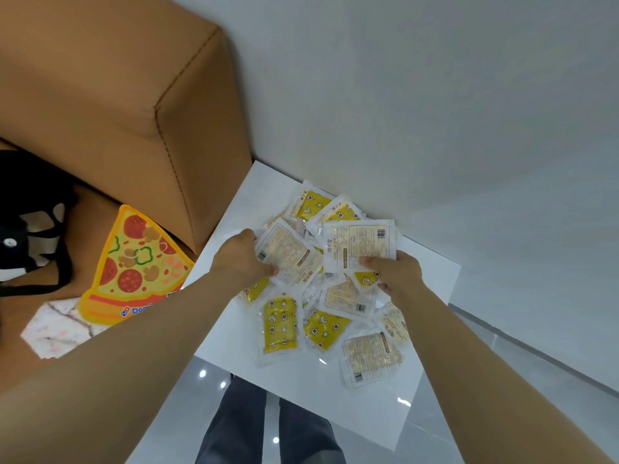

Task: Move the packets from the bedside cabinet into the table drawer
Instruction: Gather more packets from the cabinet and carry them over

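Note:
Several clear and yellow packets (281, 326) lie in a loose heap on the white top of the bedside cabinet (234, 209). My left hand (243, 259) grips a pale packet (288, 252) at the heap's left side, thumb on its lower edge. At the heap's right side, my right hand (398, 272) pinches another pale packet (363, 244), which is lifted above the others, printed side up. No table drawer is in view.
A tan padded headboard (117, 95) stands to the left of the cabinet, a white wall (435, 112) behind it. On the bed lie a pizza-slice cushion (134, 266) and a black bag (26, 229). My legs (268, 430) stand on a glossy floor in front.

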Available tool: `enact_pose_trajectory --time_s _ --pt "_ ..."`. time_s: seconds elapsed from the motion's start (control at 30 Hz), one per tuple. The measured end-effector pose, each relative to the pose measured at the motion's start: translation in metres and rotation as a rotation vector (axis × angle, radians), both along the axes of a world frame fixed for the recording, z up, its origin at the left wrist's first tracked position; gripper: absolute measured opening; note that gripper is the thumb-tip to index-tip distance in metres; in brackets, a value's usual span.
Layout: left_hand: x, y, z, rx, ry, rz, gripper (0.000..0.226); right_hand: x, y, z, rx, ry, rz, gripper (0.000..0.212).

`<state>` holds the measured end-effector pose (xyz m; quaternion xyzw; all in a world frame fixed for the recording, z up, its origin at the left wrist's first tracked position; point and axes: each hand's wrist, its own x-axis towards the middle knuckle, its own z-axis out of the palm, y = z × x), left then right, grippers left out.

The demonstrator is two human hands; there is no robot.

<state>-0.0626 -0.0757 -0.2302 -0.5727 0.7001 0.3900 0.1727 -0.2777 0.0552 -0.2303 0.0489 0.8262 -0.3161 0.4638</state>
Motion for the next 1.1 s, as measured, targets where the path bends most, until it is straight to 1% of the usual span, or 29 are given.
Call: enact_pose_trajectory --time_s 0.07,0.13,0.23,0.3,0.4,0.5,0.57,0.6,0.73,0.97,1.1 --pt "0.002 -0.001 0.008 0.013 0.011 -0.008 0.052 0.003 0.002 0.006 -0.03 -0.035 -0.049 0.027" --pt "0.005 0.0 0.017 0.012 0.028 0.009 0.046 0.007 0.004 0.016 -0.057 -0.018 -0.082 0.024" --pt "0.01 0.003 0.036 -0.005 0.038 0.046 0.038 0.013 0.011 0.036 -0.044 0.136 -0.052 0.016" --pt "0.015 0.005 0.049 -0.021 0.047 0.054 0.035 0.016 0.017 0.048 -0.046 0.193 -0.055 0.014" --pt "0.022 0.01 0.071 -0.063 0.075 0.047 0.034 0.02 0.027 0.068 -0.041 0.227 -0.034 0.011" --pt "0.026 0.013 0.099 -0.084 0.099 0.068 0.04 0.025 0.036 0.096 -0.058 0.252 0.0 0.004" --pt "0.029 0.014 0.118 -0.084 0.118 0.077 0.04 0.029 0.04 0.116 -0.059 0.282 0.01 0.017" --pt "0.031 0.014 0.127 -0.089 0.131 0.076 0.037 0.032 0.042 0.128 -0.066 0.286 0.017 0.018" --pt "0.037 0.013 0.17 -0.12 0.185 0.058 0.031 0.046 0.048 0.177 -0.115 0.339 0.073 0.009" --pt "0.041 0.013 0.275 -0.158 0.337 -0.014 0.028 0.068 0.067 0.292 -0.256 0.471 0.119 0.015" --pt "0.035 0.012 0.345 -0.208 0.461 -0.123 0.029 0.075 0.082 0.365 -0.329 0.598 0.103 0.024"
